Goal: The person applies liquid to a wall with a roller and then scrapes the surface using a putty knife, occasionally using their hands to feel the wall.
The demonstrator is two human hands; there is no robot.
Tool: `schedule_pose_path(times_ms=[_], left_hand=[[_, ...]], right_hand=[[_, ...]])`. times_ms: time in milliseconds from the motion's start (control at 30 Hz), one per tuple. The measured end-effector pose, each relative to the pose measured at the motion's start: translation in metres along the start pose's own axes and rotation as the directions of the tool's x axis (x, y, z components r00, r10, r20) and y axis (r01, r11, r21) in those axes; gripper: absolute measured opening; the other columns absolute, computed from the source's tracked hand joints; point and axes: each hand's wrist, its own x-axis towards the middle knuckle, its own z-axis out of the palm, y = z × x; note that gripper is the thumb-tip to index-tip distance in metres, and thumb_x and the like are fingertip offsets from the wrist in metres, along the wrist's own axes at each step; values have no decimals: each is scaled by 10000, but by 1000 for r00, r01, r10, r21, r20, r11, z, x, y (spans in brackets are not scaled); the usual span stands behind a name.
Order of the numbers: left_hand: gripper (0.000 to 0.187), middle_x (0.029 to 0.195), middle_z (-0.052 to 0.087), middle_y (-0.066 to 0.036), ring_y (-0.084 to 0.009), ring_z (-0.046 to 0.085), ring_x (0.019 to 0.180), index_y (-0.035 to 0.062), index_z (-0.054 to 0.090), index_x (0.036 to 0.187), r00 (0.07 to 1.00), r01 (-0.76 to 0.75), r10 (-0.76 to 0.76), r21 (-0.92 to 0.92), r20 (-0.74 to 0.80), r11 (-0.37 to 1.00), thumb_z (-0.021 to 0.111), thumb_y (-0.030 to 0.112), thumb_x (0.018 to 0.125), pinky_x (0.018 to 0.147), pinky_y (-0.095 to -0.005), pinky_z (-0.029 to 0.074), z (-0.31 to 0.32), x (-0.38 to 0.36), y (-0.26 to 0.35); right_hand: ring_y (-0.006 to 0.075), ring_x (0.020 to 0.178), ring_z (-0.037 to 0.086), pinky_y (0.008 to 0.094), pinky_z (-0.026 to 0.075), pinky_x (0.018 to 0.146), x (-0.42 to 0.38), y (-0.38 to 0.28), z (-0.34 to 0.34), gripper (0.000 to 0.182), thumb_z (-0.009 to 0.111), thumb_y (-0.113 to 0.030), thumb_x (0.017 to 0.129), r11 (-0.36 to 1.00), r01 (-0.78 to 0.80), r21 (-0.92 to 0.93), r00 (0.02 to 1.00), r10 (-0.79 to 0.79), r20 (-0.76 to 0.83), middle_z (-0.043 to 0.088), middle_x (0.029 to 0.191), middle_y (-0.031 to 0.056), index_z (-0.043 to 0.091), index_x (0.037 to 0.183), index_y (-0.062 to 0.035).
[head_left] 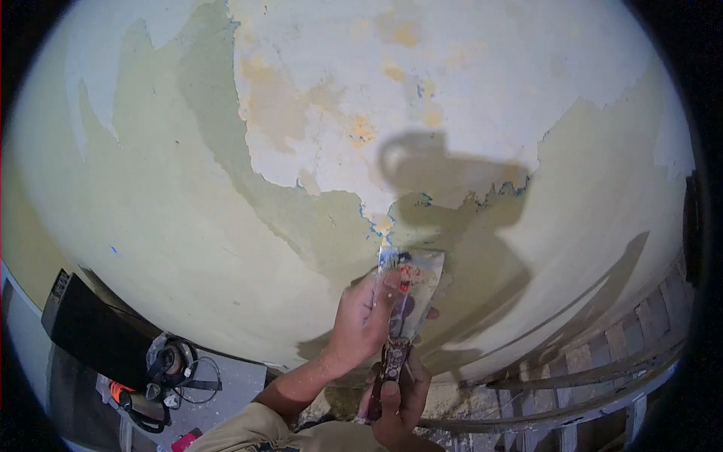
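A wide metal scraper [424, 282] points up at the wall, its blade edge just under a strip of bared patch and specked with paint bits and red marks. My right hand [404, 399] is wrapped round its dark handle, thumb along the front. Higher up, my left hand [364, 320] grips the blade, with the thumb on its face and a fingertip showing past the far edge. The wall [339, 248] carries yellow-green paint, peeled to a ragged whitish patch [316, 143] with ochre stains and bluish edges.
At lower left, a corded tool [177, 361] and an orange-and-black item [124, 395] lie on a grey surface [241, 377] beside a dark panel [94, 320]. Wooden slats [617, 343] run along the lower right. Shadows of my head and arms fall across the wall.
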Motion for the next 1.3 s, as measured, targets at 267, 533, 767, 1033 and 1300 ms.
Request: schedule_pose_path(times_ms=[267, 533, 767, 1033, 1300], left_hand=[[376, 774, 629, -119, -132, 595, 586, -19, 484, 1013, 998, 68, -67, -81, 15, 994, 334, 317, 933, 511, -256, 470, 6, 3, 7], [349, 712, 612, -100, -134, 565, 589, -31, 499, 978, 1000, -6, 5, 106, 8, 994, 342, 278, 935, 545, -254, 452, -5, -2, 1], [328, 1046, 524, -166, -179, 523, 869, -18, 410, 1165, 955, 145, -228, 375, 188, 916, 399, 187, 910, 732, -259, 433, -34, -39, 17], [568, 1115, 524, -181, -203, 575, 927, 11, 205, 1328, 830, 520, -527, 88, 183, 850, 503, 22, 844, 762, -308, 496, -75, -110, 34], [570, 1067, 554, -230, -297, 562, 985, -44, 390, 1182, 818, -498, 555, 297, -150, 815, 678, 176, 741, 848, -391, 452, -75, -113, -4]], right_hand=[[103, 442, 463, 224, 383, 376, 4, -5, 3, 535, 443, -341, 869, 995, -92, -46, 995, 89, -50, 496, 767, 114, 273, 1188, 54], [102, 446, 438, 220, 389, 424, -4, 6, 3, 455, 472, -212, 873, 986, 63, -151, 992, -78, -96, 501, 713, 94, 302, 1219, 30], [184, 808, 549, 321, 451, 711, 10, 7, -13, 495, 497, -196, 869, 948, -296, 113, 954, 298, -1, 542, 890, 132, 216, 1229, -4], [146, 801, 558, 262, 437, 719, 60, 17, 2, 269, 517, -229, 859, 968, -245, 56, 967, 248, -63, 593, 894, 82, 522, 969, 17], [70, 648, 480, 221, 379, 571, 99, -4, 44, 110, 549, -127, 836, 867, -215, 449, 972, 233, 16, 534, 763, -1, 542, 893, -33]])
